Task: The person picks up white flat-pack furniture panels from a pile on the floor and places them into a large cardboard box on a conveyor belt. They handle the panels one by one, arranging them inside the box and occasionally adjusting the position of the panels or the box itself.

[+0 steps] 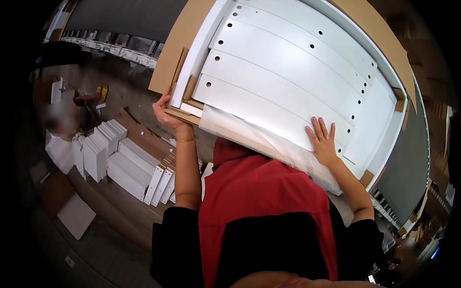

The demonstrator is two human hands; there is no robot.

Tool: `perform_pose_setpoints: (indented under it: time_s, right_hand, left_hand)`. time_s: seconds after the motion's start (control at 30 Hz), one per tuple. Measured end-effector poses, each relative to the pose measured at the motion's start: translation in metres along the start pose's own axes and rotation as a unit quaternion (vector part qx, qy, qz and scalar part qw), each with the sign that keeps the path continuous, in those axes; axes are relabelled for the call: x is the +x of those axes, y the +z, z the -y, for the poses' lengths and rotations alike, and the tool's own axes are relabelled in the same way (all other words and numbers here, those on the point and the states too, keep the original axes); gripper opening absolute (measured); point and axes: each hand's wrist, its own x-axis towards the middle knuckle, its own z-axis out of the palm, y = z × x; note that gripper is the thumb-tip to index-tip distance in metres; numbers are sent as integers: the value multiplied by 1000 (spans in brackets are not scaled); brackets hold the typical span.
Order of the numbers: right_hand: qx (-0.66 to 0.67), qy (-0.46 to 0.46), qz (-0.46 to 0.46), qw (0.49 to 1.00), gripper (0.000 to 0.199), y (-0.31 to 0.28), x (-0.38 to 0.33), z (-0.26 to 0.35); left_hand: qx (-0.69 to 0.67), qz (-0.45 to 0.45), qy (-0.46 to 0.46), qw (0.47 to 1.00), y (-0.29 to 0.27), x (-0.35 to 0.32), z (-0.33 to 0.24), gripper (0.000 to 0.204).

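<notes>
A large open cardboard box [175, 62] lies before me, lined along its sides with white foam strips [191, 57]. Inside, long white panels [269, 79] with round dark holes lie side by side. My left hand [168, 113] grips the box's near left corner, its fingers curled around the cardboard. Spread fingers of my right hand [325, 143] rest flat on the nearest panel, close to its right end. A thin translucent sheet [254, 132] runs along the near side, partly beneath my right hand. Brown cardboard corner pieces [193, 91] sit at the box's corners.
Dark conveyor belts [125, 17] extend past the box on both sides. At lower left, stacks of white boards [132, 165] stand on a low brown surface. Another person [65, 115] is beyond them at far left. A loose pale board [77, 216] lies below.
</notes>
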Motion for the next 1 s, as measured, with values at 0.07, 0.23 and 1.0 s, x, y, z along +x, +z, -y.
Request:
perform_pose_setpoints:
  time_s: [0.07,0.23,1.0]
  right_hand:
    - [-17,-18,-36,999,60,12,0,-2]
    - [3,-86,-22,996,49,1,28,9]
    - [343,278,-441,782,72,-7,-35,-130]
  left_hand:
    - [9,-32,6,999,10,-4,-4,32]
    - [67,-37,30,997,6,-3,-1,35]
    - [85,-65,77,991,53,-84,-21,51]
